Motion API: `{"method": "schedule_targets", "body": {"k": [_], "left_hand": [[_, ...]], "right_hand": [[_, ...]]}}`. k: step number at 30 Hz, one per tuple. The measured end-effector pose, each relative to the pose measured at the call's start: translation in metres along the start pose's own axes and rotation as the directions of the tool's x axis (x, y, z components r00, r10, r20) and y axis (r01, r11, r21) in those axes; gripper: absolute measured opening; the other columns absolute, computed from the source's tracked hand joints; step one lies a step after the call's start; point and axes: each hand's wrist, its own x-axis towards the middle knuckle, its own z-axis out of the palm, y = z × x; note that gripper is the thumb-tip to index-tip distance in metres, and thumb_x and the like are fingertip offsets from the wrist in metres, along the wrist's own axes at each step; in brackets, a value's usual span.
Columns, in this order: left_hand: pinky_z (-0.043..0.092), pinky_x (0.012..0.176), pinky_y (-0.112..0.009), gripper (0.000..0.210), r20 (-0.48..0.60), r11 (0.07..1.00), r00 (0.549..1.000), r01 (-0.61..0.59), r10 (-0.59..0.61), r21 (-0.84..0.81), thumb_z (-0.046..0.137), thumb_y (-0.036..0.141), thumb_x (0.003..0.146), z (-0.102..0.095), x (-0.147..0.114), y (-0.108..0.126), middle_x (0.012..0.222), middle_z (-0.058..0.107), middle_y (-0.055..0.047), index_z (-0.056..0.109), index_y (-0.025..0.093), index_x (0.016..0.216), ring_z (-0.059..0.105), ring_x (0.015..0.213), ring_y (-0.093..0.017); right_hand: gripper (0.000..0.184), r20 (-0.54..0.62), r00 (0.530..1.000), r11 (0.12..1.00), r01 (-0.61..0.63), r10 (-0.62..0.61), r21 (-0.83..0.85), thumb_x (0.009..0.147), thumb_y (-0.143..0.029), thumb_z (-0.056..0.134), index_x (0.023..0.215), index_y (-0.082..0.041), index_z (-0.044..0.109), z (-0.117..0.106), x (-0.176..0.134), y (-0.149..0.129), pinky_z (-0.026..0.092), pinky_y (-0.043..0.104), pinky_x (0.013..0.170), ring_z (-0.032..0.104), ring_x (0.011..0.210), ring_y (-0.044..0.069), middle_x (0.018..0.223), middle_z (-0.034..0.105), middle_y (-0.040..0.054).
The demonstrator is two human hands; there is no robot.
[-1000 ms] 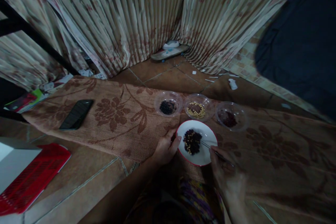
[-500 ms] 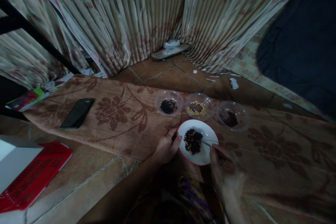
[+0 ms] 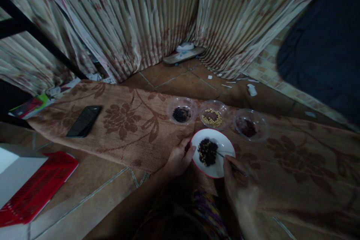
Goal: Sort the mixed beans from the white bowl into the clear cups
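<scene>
A white plate (image 3: 225,144) with a red rim stands near the front edge of the cloth-covered surface. On it lies a pile of mixed dark and yellow beans (image 3: 208,152). My left hand (image 3: 180,158) grips the plate's left rim between thumb and fingers. Pinched in my right hand (image 3: 240,180) is a thin metal tool (image 3: 236,167), tweezers-like, its tip at the pile's right side. Just behind the plate stand three clear plastic bowls: one with black beans (image 3: 180,114), one with yellow beans (image 3: 211,117), one with dark red beans (image 3: 246,126).
A black phone (image 3: 84,122) lies at the left on the brown flowered cloth (image 3: 126,120). A red basket (image 3: 42,187) is on the floor at the left. Beyond the surface are a skateboard (image 3: 184,56), white scraps (image 3: 252,89) and striped curtains (image 3: 126,18).
The tool and my right hand have shifted very slightly over the plate. My left hand keeps its hold on the rim, and the bowls stay put.
</scene>
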Motion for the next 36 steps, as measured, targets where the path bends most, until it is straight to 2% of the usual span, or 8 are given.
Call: {"method": "schedule_targets", "body": {"k": [8,19,28,36], "left_hand": [[0.049,0.076,-0.026,0.034,-0.014,1.000,1.000,-0.009,0.009,0.006,0.044,0.033,0.093,-0.0006,-0.0001,0.0001,0.098,0.071,-0.005,0.054,0.019,0.123,0.066,0.084,-0.018],[0.050,0.074,-0.027,0.035,-0.010,1.000,1.000,-0.003,0.003,0.021,0.043,0.035,0.094,0.0007,0.0002,-0.0030,0.094,0.071,-0.004,0.053,0.019,0.123,0.066,0.080,-0.018],[0.049,0.075,-0.026,0.035,-0.010,1.000,1.000,-0.003,0.003,0.017,0.043,0.034,0.094,-0.0003,-0.0004,-0.0001,0.097,0.071,-0.005,0.053,0.019,0.124,0.066,0.082,-0.018],[0.050,0.076,-0.027,0.036,-0.015,1.000,1.000,0.018,-0.018,-0.003,0.045,0.034,0.093,-0.0009,-0.0002,0.0013,0.098,0.072,-0.003,0.053,0.021,0.125,0.066,0.082,-0.018]], "right_hand": [[0.017,0.040,0.998,0.993,-0.050,0.046,0.104,0.083,-0.034,0.064,0.091,-0.021,0.071,-0.0065,-0.0024,0.0043,0.050,0.034,0.074,0.065,0.078,0.020,0.088,0.073,0.0060],[0.014,0.045,0.999,0.995,0.016,-0.021,0.096,0.083,-0.033,0.065,0.087,-0.021,0.071,-0.0101,-0.0025,0.0062,0.049,0.031,0.068,0.064,0.074,0.018,0.084,0.072,0.0043],[0.014,0.058,0.998,0.993,-0.013,0.006,0.119,0.084,-0.033,0.064,0.089,-0.022,0.071,-0.0088,-0.0025,0.0072,0.048,0.031,0.069,0.064,0.075,0.018,0.086,0.073,0.0033],[0.014,0.052,0.999,0.996,0.010,-0.014,0.087,0.085,-0.032,0.063,0.088,-0.021,0.071,-0.0108,-0.0019,0.0054,0.048,0.034,0.071,0.064,0.078,0.020,0.085,0.073,0.0051]]}}
